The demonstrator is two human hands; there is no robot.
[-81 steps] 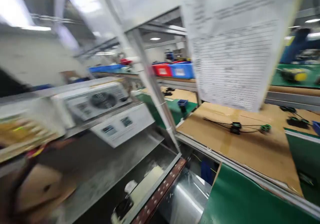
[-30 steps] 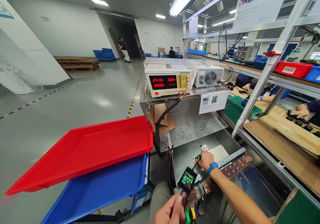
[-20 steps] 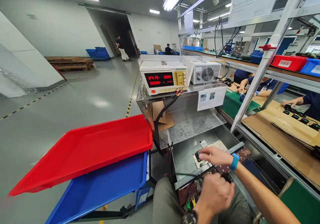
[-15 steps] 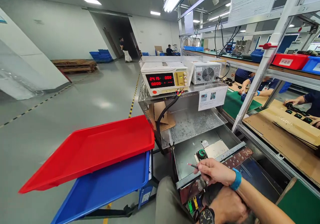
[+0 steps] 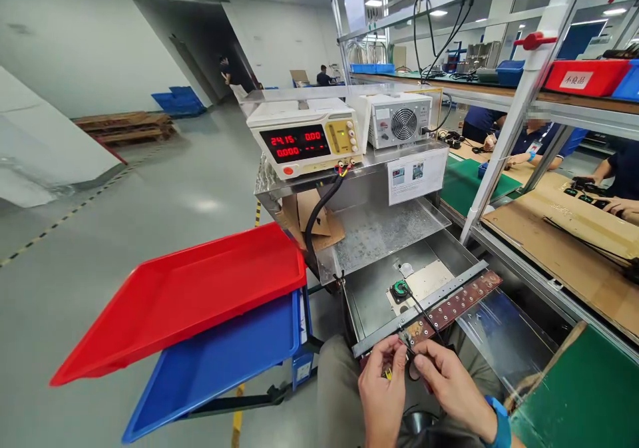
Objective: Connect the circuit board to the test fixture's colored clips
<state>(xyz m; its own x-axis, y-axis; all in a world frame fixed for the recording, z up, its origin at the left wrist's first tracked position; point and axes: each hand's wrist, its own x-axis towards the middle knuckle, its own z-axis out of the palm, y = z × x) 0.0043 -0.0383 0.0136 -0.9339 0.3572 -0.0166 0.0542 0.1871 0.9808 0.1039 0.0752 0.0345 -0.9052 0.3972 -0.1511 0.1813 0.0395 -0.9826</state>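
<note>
A small black and green component [image 5: 399,290] lies on a beige plate [image 5: 428,279] inside the steel tray [image 5: 369,301]. A thin black wire [image 5: 422,311] runs from it over the tray's front rail down to my hands. My left hand [image 5: 382,391] pinches a small clip with a yellow part [image 5: 388,371] just below the rail. My right hand [image 5: 449,385], with a blue wristband, pinches the end of the black wire right beside it. The fingertips of both hands almost meet. Next to the rail lies a brown strip with holes [image 5: 456,303].
A power supply with red digits [image 5: 304,135] and a fan unit [image 5: 399,120] stand on the steel shelf above. A red tray [image 5: 184,295] over a blue tray [image 5: 214,361] sits at my left. Other people's hands [image 5: 619,205] work on the cardboard-covered bench at right.
Both hands have dropped below the tray's rail and come together on the wire end. The component now lies alone on the beige plate. The view has tilted down.
</note>
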